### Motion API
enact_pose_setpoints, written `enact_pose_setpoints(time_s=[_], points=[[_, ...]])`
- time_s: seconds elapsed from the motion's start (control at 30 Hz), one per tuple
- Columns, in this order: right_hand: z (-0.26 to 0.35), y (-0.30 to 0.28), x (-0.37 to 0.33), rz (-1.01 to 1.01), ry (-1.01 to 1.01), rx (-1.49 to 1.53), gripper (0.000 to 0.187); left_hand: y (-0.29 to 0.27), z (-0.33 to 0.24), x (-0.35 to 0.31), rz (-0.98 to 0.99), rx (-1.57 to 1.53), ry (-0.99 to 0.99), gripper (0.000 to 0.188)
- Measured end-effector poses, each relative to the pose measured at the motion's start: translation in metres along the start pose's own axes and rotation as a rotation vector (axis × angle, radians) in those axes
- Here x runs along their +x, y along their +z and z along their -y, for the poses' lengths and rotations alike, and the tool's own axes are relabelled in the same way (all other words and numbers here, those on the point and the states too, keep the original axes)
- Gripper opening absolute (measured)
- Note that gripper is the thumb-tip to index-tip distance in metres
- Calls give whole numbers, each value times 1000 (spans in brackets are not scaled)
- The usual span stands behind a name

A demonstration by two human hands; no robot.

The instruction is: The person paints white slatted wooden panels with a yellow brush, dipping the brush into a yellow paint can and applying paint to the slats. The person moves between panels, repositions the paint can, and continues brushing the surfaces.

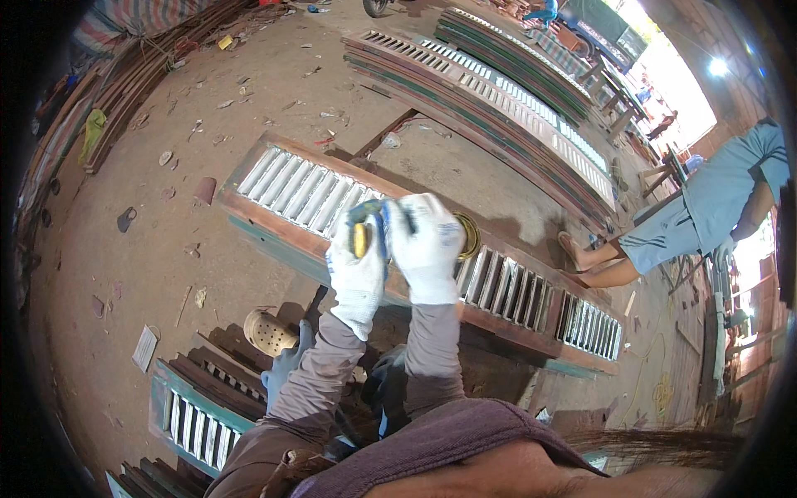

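My left hand (353, 270), in a white knit glove, is closed around a small yellow thing (359, 240) whose kind I cannot make out. Against it is my right hand (426, 253), gloved alike, its fingers curled in and slightly blurred. What the right fingers hold, if anything, is hidden. Both hands are above a louvred wooden shutter panel (286, 214) lying across in front of me. Its slats look whitish at the left end and darker to the right. A round gold-coloured rim, like a tin or a roll (470, 236), shows just beyond my right hand.
Stacked shutters (490, 87) lie at the far side. A person (706, 207) in light blue stands at the right. More shutters (195, 415) lie near left, beside a tan perforated clog (270, 334). Boards (137, 100) are piled far left; scraps litter the floor.
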State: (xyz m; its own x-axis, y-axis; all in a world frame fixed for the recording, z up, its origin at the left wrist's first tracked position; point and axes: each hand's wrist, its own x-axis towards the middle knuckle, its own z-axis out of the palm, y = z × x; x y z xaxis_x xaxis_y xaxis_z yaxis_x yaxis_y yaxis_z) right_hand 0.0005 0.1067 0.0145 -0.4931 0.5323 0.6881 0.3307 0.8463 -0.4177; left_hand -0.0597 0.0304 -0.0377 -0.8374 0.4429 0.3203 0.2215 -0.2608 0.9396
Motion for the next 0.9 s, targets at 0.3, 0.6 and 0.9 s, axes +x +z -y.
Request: enact_pose_setpoints(time_s=[0.3, 0.6, 0.9], points=[[-18, 43, -19, -6, 83, 248, 13, 1, 3, -2, -2, -196, -139, 26], [-27, 54, -25, 38, 121, 321, 18, 2, 10, -3, -65, -3, 38, 26], [-27, 60, -24, 8, 118, 399, 17, 5, 8, 1, -91, -21, 52, 23]])
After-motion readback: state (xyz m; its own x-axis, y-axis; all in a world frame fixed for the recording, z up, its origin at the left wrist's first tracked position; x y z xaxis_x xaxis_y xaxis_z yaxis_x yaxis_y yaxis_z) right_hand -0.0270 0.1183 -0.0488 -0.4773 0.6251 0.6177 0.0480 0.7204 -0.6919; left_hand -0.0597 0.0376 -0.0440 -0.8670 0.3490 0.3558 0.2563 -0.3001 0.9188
